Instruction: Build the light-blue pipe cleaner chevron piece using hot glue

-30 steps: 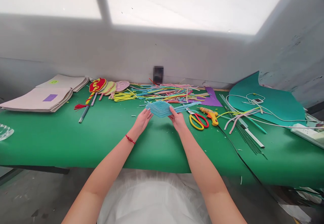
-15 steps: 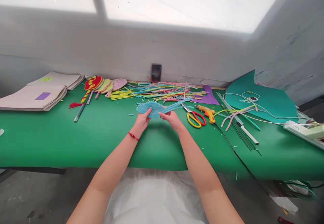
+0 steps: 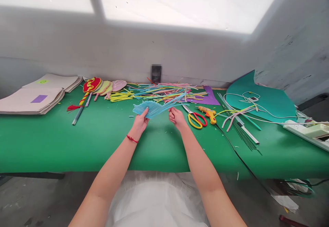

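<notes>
My left hand [image 3: 141,121] is closed on a fan-shaped piece of light blue pipe cleaners [image 3: 146,108], with the thumb pressed on top. Loose strands of the piece stretch out to the right, over the edge of a pile of pipe cleaners. My right hand [image 3: 177,118] is closed in a pinch at the lowest of these strands, just right of the piece. The fingers partly hide the pinched spot. Scissors [image 3: 196,120] with one yellow and one red handle lie right of this hand, beside a yellow hot glue gun [image 3: 208,113].
Mixed pipe cleaners [image 3: 164,91] are heaped at the back. Finished fan-like crafts [image 3: 92,85] and paper stacks [image 3: 31,98] lie left. Green wires [image 3: 246,136], a teal sheet [image 3: 267,105], cables and a power strip [image 3: 305,133] occupy the right. A purple sheet [image 3: 210,97] lies behind the glue gun.
My right hand has moved away from the blue piece along its strands, opening a gap between my hands. My left hand keeps its hold and has shifted slightly left in view.
</notes>
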